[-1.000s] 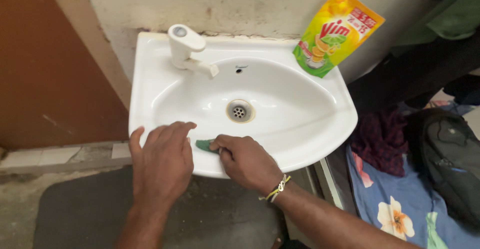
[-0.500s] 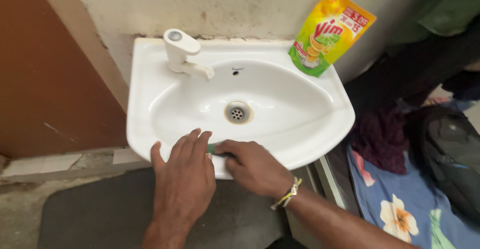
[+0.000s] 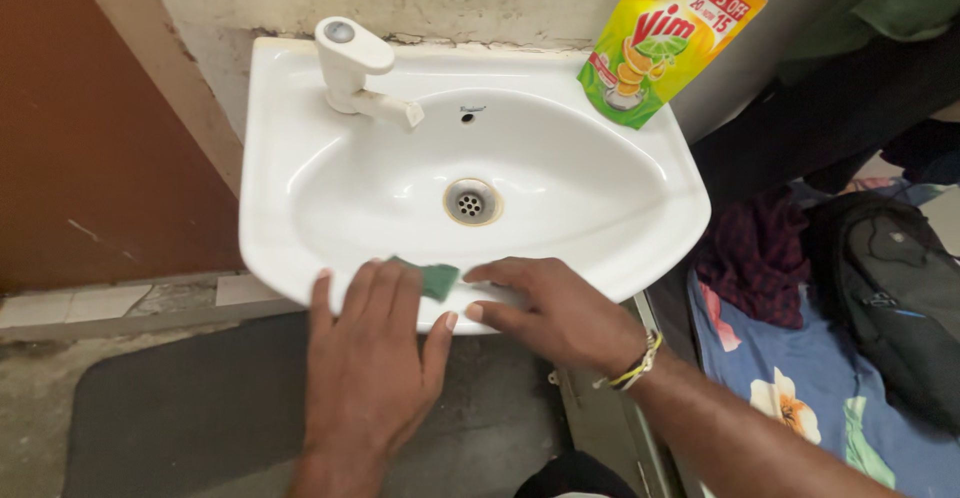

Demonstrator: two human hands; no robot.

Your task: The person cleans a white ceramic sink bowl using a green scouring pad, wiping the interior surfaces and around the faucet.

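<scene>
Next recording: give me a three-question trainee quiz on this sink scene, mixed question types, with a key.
1. True or false: the green scrub pad lies on the front rim of the white sink.
2. Which hand covers part of the pad? A) left hand B) right hand C) neither
3. Fill in: the yellow and green pouch leans against the wall at the sink's back ____ corner, as the camera sees it.

Key
1. True.
2. A; its fingers lie over the pad's left part, while the right hand's fingertips rest on the rim just beside it.
3. Right; the tap stands at the back left.
</scene>
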